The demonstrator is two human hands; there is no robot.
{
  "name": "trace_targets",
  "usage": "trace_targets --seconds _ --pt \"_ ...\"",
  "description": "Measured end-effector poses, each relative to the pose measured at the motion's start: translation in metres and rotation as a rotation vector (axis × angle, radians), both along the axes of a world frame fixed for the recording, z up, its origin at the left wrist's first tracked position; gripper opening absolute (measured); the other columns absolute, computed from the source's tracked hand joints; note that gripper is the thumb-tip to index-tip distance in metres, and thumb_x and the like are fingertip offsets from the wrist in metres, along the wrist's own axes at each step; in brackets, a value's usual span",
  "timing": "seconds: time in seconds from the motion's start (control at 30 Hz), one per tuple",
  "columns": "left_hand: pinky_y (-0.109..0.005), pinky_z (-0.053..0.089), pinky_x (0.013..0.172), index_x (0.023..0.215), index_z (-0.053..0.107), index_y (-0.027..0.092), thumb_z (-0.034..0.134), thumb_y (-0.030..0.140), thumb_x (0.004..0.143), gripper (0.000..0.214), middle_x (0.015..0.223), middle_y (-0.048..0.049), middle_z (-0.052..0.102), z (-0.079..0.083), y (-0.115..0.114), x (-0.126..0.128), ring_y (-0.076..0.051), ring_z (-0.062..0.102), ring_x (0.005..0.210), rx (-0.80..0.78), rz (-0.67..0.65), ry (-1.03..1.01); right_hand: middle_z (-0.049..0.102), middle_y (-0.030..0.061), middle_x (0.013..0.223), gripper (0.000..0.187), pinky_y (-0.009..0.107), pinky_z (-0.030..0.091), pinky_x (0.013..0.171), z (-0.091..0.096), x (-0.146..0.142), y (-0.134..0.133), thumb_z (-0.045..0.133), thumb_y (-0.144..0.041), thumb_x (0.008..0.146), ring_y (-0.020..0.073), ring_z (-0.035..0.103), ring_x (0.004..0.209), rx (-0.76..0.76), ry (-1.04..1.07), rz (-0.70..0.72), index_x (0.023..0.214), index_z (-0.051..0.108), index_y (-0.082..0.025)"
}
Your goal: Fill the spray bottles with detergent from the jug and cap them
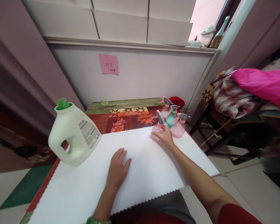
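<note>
Over white mat (pixel 146 168), right hand (pixel 165 136) gripping pink bottle (pixel 157 128), contents unclear

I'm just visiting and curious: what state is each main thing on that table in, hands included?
Pale green jug: upright, uncapped, green spout showing.
Front pink spray bottle: upright, held.
Other three spray bottles: upright, grouped together.
White mat: spread flat.
Left fingers: open, on the mat.
Right fingers: closed around the front bottle.

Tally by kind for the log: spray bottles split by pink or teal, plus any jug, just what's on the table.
Pink spray bottles: 3
Teal spray bottle: 1
Pale green jug: 1
Total: 5
</note>
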State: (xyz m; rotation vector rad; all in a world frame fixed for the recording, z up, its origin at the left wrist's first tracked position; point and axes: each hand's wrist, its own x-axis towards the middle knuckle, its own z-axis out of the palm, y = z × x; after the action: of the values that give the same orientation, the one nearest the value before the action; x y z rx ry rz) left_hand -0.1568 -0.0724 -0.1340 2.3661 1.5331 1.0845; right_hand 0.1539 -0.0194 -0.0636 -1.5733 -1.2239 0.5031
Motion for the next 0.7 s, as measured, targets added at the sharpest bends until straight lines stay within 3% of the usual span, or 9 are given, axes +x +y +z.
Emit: trace_targets --seconds 0.1,0.2,0.37,0.7 --pt "-0.057 0.047 0.113 0.126 0.067 0.021 0.057 0.044 0.095 0.040 0.139 -0.0151 0.066 0.001 -0.001 0.001 -0.034 0.060 0.131 -0.005 -0.002 0.001 0.065 0.0169 0.133 0.095 0.046 0.050 0.094 -0.021 -0.006 -0.016 0.086 -0.058 0.058 0.0367 0.063 0.120 -0.121 -0.117 -0.087 0.138 0.049 -0.020" --pt "-0.057 0.047 0.113 0.125 0.067 0.020 0.057 0.044 0.095 0.039 0.138 -0.0154 0.066 0.003 0.000 0.001 -0.034 0.060 0.131 -0.005 -0.003 0.005 0.068 0.0175 0.126 0.084 0.046 0.048 0.093 -0.025 -0.008 -0.019 0.084 -0.061 0.062 0.0392 0.063 0.117 -0.228 -0.163 -0.144 0.129 0.053 -0.020" --pt "-0.057 0.047 0.113 0.125 0.067 0.020 0.056 0.045 0.096 0.040 0.138 -0.0156 0.066 0.003 -0.001 0.001 -0.034 0.060 0.131 -0.001 0.001 0.021 0.067 0.0193 0.130 0.082 0.044 0.047 0.095 -0.020 -0.002 -0.006 0.082 -0.064 0.064 0.0375 0.063 0.119 -0.224 -0.125 -0.259 0.127 0.053 -0.020" --pt "-0.057 0.047 0.113 0.127 0.066 0.020 0.057 0.044 0.096 0.041 0.139 -0.0155 0.066 0.003 -0.001 0.001 -0.033 0.060 0.132 -0.004 0.005 0.032 0.061 0.0255 0.140 0.099 0.048 0.049 0.097 -0.034 -0.005 0.011 0.078 -0.065 0.067 0.0409 0.061 0.126 -0.218 -0.140 -0.438 0.145 0.043 -0.015"
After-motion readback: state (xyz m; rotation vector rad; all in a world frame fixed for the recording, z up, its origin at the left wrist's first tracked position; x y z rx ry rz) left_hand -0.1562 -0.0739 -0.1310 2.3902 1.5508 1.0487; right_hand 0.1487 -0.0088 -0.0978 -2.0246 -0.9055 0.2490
